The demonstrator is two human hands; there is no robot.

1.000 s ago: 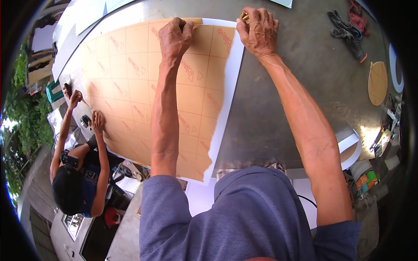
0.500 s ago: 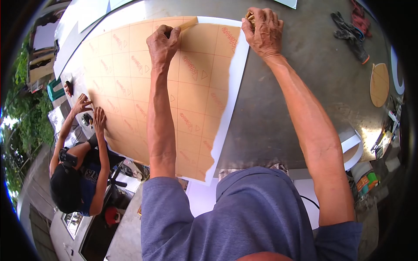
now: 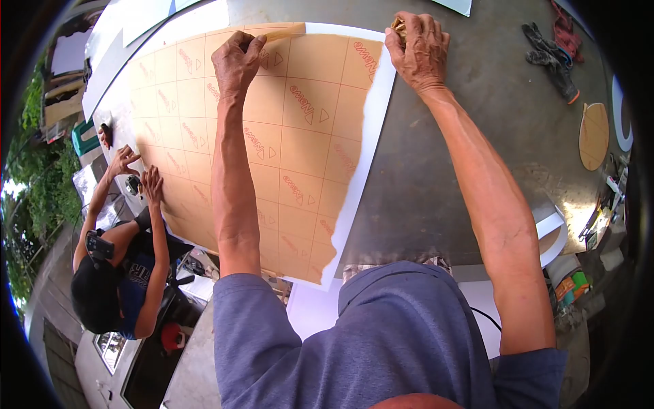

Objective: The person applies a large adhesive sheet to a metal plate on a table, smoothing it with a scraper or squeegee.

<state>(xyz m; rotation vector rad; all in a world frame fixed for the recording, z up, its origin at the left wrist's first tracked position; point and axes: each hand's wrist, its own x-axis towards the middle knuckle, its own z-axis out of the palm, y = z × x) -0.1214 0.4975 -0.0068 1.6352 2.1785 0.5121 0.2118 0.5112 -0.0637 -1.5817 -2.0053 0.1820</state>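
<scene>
A white sheet (image 3: 371, 136) lies on the grey table, mostly covered by brown printed paper (image 3: 310, 143) whose right edge is torn. Near the sheet's far edge, my left hand (image 3: 238, 63) pinches a narrow strip of the brown paper (image 3: 286, 31), lifted from the far edge. My right hand (image 3: 419, 51) is closed around crumpled brown paper (image 3: 399, 28) beside the sheet's far right corner. Bare white surface shows along the far and right edges.
A co-worker (image 3: 102, 286) at the left has both hands at the sheet's left edge. Dark gloves (image 3: 550, 61), a brown oval piece (image 3: 594, 136) and several tools (image 3: 603, 204) lie to the right on the grey table (image 3: 436, 170).
My left hand has moved left along the far edge with the paper strip, exposing more white there. My right hand has shifted very slightly right. The co-worker leans a little further left.
</scene>
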